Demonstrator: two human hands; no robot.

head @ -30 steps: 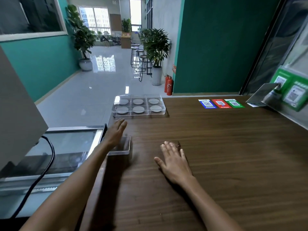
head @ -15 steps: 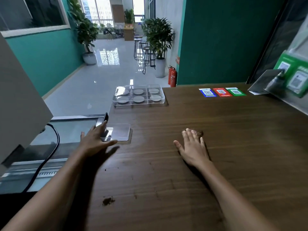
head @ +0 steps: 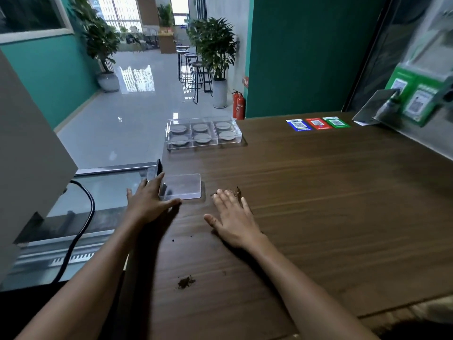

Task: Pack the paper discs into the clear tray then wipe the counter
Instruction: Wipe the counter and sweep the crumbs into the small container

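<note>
Change: over the last second the right hand (head: pixel 236 218) had swept leftward across the table (head: pixel 331 204), flat on the wood, pushing a small heap of brown crumbs (head: pixel 236 192) at its fingertips towards the small clear box (head: pixel 182 186).
Left hand: the left hand (head: pixel 149 202) had drawn back from lying over the box to the box's left near corner at the table edge, thumb along the near side and fingers along the left.
Meaning: judged from this, the packing was done and the wiping half was under way, with the box apparently steadied as a catcher for the crumbs.
Left grip: loosely spread against the box's sides, bracing rather than lifting it.
Right grip: open, palm down, fingers together, holding nothing.
Clear tray: the clear tray (head: pixel 203 133) sat at the far left of the table, well apart from both hands.
Tray contents: six compartments, each with one of the paper discs (head: pixel 201 137).
Small box contents: it looked empty, though its clear walls made that hard to confirm.
Left to clean: a second crumb pile (head: pixel 185 282) and a few specks lay nearer the person.
</note>
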